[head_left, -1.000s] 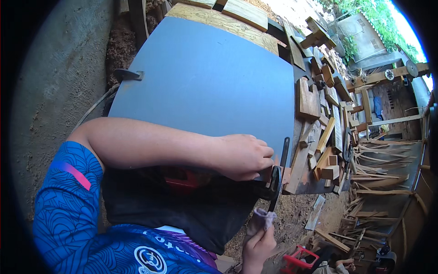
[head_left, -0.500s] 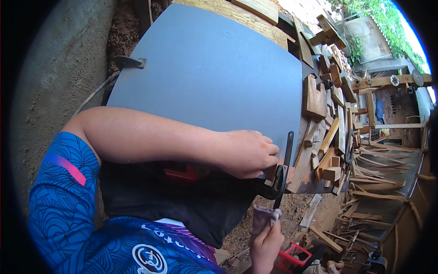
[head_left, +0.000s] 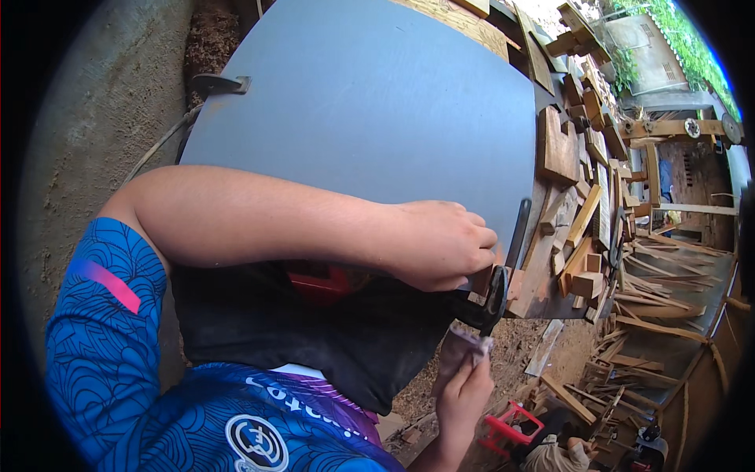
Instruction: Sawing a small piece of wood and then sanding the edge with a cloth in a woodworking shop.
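A large blue-grey panel [head_left: 377, 110] lies flat in front of me. My left forearm crosses its near edge, and my left hand [head_left: 448, 244] is closed at the near right corner, beside a small wooden block [head_left: 515, 283]. What its curled fingers hold, if anything, is hidden. A black bar clamp [head_left: 495, 295] sits at that corner, its bar reaching up over the panel. Below the edge, my right hand [head_left: 465, 389] is wrapped round a greyish cloth [head_left: 464, 350] at the clamp's lower end. The cloth hides the clamp's handle.
A second clamp [head_left: 222, 85] grips the panel's left edge. Wood offcuts [head_left: 558, 145] lie along the right side of the bench. A red plastic stool [head_left: 511, 425] and a seated person [head_left: 554, 448] are at lower right. A concrete wall [head_left: 110, 86] rises at left.
The view has shifted, so the panel and clamp appear higher and farther right. My left hand stays closed at the corner, and my right hand still grips the cloth at the clamp.
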`<state>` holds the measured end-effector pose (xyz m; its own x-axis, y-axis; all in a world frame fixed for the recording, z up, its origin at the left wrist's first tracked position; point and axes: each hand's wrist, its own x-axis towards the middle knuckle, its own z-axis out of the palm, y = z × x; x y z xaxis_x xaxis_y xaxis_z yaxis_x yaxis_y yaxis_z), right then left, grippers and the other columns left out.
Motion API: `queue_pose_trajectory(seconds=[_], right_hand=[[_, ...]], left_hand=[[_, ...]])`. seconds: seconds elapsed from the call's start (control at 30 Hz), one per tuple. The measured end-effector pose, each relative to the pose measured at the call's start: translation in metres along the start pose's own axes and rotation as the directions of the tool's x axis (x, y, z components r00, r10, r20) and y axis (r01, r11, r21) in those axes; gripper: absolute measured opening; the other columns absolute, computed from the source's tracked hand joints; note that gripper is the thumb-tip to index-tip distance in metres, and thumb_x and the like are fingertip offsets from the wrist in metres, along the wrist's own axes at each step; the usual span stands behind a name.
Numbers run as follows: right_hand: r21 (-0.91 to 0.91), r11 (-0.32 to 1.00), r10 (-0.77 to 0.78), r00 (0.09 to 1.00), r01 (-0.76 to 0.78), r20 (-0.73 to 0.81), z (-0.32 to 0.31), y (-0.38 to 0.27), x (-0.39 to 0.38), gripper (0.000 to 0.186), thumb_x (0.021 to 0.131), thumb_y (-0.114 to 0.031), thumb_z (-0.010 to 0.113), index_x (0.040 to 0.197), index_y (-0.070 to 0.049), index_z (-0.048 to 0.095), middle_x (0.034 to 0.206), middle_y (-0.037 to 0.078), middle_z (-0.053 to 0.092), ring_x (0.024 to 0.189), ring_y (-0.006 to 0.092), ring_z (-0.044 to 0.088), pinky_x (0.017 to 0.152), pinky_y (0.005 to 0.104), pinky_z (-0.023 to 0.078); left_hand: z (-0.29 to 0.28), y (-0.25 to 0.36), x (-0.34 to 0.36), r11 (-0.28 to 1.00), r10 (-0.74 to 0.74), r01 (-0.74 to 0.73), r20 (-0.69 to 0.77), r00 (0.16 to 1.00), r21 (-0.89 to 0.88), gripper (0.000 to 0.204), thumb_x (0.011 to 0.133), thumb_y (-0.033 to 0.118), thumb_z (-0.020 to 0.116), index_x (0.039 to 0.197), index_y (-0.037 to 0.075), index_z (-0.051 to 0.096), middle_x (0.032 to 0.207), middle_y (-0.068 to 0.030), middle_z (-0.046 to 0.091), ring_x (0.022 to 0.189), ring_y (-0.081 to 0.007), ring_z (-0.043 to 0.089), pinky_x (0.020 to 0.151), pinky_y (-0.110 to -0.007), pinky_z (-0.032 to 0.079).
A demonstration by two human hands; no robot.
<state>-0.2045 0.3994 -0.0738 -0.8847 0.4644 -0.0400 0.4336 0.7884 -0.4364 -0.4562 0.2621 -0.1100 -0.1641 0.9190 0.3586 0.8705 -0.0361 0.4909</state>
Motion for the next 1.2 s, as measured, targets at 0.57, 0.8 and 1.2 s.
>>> queue_pose_trajectory(seconds=[0.57, 0.8, 1.2], right_hand=[[0.076, 0.996, -0.041, 0.993, 0.05, -0.112, 0.047, 0.013, 0.05, 0.026, 0.103, -0.011, 0.046, 0.119, 0.002, 0.062, 0.09, 0.027, 0.07, 0.083, 0.0474, 0.07, 0.07, 0.0493, 0.053], [0.113, 0.992, -0.038, 0.989, 0.054, -0.141, 0.053, 0.017, 0.012, 0.03, 0.103, -0.011, 0.044, 0.124, 0.001, 0.062, 0.097, 0.026, 0.073, 0.091, 0.0451, 0.073, 0.075, 0.0488, 0.055], [0.14, 0.99, -0.007, 0.998, 0.015, -0.057, 0.054, 0.01, 0.05, 0.034, 0.106, -0.015, 0.042, 0.129, 0.002, 0.061, 0.102, 0.029, 0.071, 0.096, 0.0476, 0.071, 0.08, 0.0497, 0.054]], left_hand=[[0.002, -0.006, -0.004, 1.0, 0.02, -0.02, -0.041, 0.999, 0.001, 0.042, 0.088, 0.025, 0.072, 0.123, 0.004, 0.066, 0.108, -0.0124, 0.065, 0.105, -0.0315, 0.066, 0.091, -0.044, 0.054], [0.0, -0.007, -0.007, 1.0, 0.007, -0.006, -0.057, 0.998, 0.01, 0.041, 0.088, 0.025, 0.072, 0.123, 0.004, 0.066, 0.11, -0.0126, 0.065, 0.105, -0.0316, 0.066, 0.092, -0.044, 0.054], [0.001, -0.003, -0.008, 1.0, 0.008, -0.008, -0.058, 0.998, -0.005, 0.039, 0.088, 0.023, 0.072, 0.121, 0.002, 0.065, 0.112, -0.0132, 0.065, 0.109, -0.0319, 0.064, 0.095, -0.044, 0.053]])
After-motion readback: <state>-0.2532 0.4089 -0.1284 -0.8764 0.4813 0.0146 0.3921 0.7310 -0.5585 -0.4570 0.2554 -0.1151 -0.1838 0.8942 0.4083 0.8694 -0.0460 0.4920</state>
